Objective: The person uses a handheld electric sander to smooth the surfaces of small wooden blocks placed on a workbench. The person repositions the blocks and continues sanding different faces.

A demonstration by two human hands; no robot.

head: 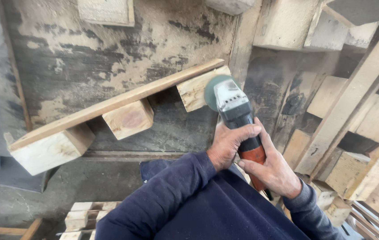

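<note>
An angle grinder (pixel 236 113) with a grey head, black body and orange rear is held in both hands. My left hand (pixel 229 144) wraps its black middle; my right hand (pixel 276 171) grips the orange rear from the right. The grinder's greenish disc (pixel 211 91) touches the end block (pixel 197 90) of a pallet piece: a long thin board (pixel 114 103) with three wooden blocks under it, lying tilted on a dusty worktop (pixel 109 53). The middle block (pixel 128 119) and the left block (pixel 49 149) are bare pale wood. Dark blue sleeves cover both my arms.
Stacked pallets and wooden beams (pixel 354 111) fill the right side. More wooden blocks (pixel 283 22) sit at the top. Lower left, a pale pallet stack (pixel 82 218) stands on the grey floor. Sawdust coats the worktop.
</note>
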